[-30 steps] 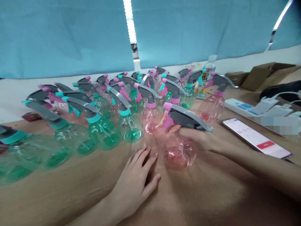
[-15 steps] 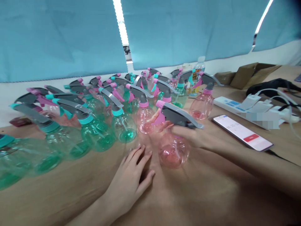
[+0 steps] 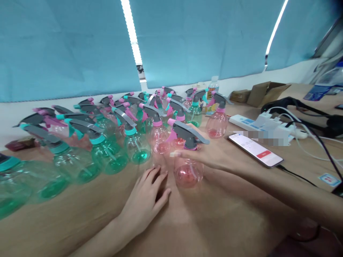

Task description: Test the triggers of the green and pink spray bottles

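My right hand (image 3: 211, 155) reaches in from the right and wraps round the neck of a pink spray bottle (image 3: 188, 175), with the thumb across its front and the other fingers partly hidden behind it. That bottle stands upright, with a little pink liquid at the bottom and a grey trigger head on top. My left hand (image 3: 147, 200) lies on the table, fingers spread, holding nothing. Just beyond it stand a clear spray bottle with green liquid (image 3: 139, 151) and another pink spray bottle (image 3: 160, 141).
Several more green and pink spray bottles crowd the left and back of the table (image 3: 171, 235). On the right lie a lit phone (image 3: 255, 149), a power strip (image 3: 243, 123) with plugs and white cables, and a black headset (image 3: 302, 110). Behind them stands an open cardboard box (image 3: 265, 93).
My view has swung a little to the right, so things appear further left. The held spray bottle looks more upright, and my right thumb now shows across its front. My left hand stays put.
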A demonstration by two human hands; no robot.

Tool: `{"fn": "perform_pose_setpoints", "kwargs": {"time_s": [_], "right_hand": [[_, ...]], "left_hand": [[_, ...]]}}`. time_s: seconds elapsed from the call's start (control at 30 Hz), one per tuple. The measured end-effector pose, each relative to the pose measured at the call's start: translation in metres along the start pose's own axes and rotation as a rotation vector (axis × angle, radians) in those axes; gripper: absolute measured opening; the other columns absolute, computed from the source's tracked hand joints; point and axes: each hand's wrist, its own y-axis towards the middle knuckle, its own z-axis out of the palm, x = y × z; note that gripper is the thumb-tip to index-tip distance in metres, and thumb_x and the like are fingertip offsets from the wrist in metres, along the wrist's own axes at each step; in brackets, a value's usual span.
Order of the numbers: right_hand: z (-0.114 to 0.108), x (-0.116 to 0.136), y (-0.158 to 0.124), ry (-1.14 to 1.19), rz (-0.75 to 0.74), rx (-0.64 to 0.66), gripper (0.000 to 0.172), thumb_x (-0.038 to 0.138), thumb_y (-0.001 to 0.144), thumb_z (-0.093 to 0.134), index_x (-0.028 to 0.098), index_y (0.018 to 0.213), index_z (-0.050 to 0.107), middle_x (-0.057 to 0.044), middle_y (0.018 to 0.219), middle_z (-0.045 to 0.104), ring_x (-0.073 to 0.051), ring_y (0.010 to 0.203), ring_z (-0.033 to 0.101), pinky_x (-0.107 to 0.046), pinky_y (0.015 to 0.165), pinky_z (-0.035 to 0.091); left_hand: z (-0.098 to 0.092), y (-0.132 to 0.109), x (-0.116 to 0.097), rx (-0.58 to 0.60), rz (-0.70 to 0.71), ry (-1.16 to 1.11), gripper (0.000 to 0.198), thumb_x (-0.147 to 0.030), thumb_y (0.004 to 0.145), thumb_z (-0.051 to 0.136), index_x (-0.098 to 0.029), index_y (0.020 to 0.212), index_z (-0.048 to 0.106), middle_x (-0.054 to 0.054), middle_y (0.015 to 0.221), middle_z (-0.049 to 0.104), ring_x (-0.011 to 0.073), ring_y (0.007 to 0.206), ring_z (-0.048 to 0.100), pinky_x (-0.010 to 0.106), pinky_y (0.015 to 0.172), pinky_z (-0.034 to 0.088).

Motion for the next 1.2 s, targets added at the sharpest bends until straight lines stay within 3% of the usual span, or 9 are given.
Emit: {"fn": "perform_pose_setpoints", "kwargs": {"time_s": [0.17, 0.27, 0.47, 0.57, 0.63, 0.87, 1.2], "right_hand": [[-0.009, 0.006, -0.015, -0.154, -0.019, -0.011, 0.039, 0.046, 0.074, 0.07, 0.028, 0.107, 0.063, -0.003, 0.106, 0.068, -0.023, 0.094, 0.063, -0.036, 0.077, 0.051], [-0.018, 0.006, -0.022, -0.311, 0.041, -0.026, 0.031, 0.047, 0.075, 0.069, 0.025, 0.097, 0.066, -0.005, 0.111, 0.068, -0.027, 0.096, 0.063, -0.038, 0.075, 0.051], [-0.042, -0.039, -0.024, -0.25, -0.027, -0.129, 0.033, 0.052, 0.079, 0.064, 0.023, 0.093, 0.063, -0.003, 0.098, 0.069, -0.022, 0.085, 0.063, -0.031, 0.067, 0.046], [-0.055, -0.063, -0.013, -0.306, 0.02, -0.194, 0.038, 0.057, 0.077, 0.062, 0.02, 0.074, 0.057, -0.001, 0.068, 0.059, -0.019, 0.064, 0.054, -0.029, 0.056, 0.037], [-0.061, -0.073, -0.001, -0.34, 0.068, -0.226, 0.041, 0.058, 0.076, 0.061, 0.021, 0.065, 0.048, 0.001, 0.061, 0.051, -0.017, 0.059, 0.049, -0.029, 0.053, 0.032], [-0.063, -0.086, 0.04, -0.364, 0.132, -0.28, 0.042, 0.057, 0.075, 0.062, 0.022, 0.064, 0.04, 0.002, 0.06, 0.048, -0.015, 0.055, 0.044, -0.029, 0.053, 0.029], [-0.061, -0.098, 0.065, -0.354, 0.175, -0.288, 0.035, 0.052, 0.075, 0.064, 0.019, 0.074, 0.052, -0.004, 0.069, 0.061, -0.018, 0.062, 0.054, -0.03, 0.058, 0.036]], "left_hand": [[0.001, 0.004, -0.002, 0.003, -0.007, -0.017, 0.039, -0.035, 0.095, 0.046, -0.017, 0.129, 0.054, 0.015, 0.137, 0.05, 0.0326, 0.128, 0.043, 0.052, 0.101, 0.04], [0.004, 0.009, -0.007, 0.0, 0.005, -0.027, 0.039, -0.035, 0.094, 0.047, -0.016, 0.127, 0.055, 0.015, 0.136, 0.051, 0.0328, 0.127, 0.044, 0.052, 0.102, 0.039], [0.009, 0.028, -0.025, 0.011, 0.036, -0.053, 0.034, -0.031, 0.093, 0.049, -0.018, 0.124, 0.056, 0.014, 0.132, 0.054, 0.0321, 0.123, 0.047, 0.051, 0.099, 0.041], [0.011, 0.038, -0.034, 0.024, 0.07, -0.078, 0.032, -0.029, 0.093, 0.049, -0.019, 0.123, 0.056, 0.013, 0.133, 0.053, 0.0324, 0.124, 0.047, 0.051, 0.098, 0.043], [0.012, 0.045, -0.039, 0.024, 0.091, -0.1, 0.031, -0.028, 0.094, 0.049, -0.019, 0.123, 0.055, 0.014, 0.132, 0.053, 0.0322, 0.125, 0.046, 0.05, 0.097, 0.043], [0.016, 0.062, -0.047, 0.032, 0.124, -0.145, 0.03, -0.026, 0.094, 0.05, -0.018, 0.122, 0.055, 0.014, 0.133, 0.051, 0.0316, 0.126, 0.045, 0.05, 0.099, 0.043], [0.024, 0.075, -0.044, 0.02, 0.145, -0.176, 0.03, -0.025, 0.094, 0.049, -0.018, 0.122, 0.053, 0.014, 0.129, 0.052, 0.0311, 0.125, 0.045, 0.05, 0.1, 0.042]]}}
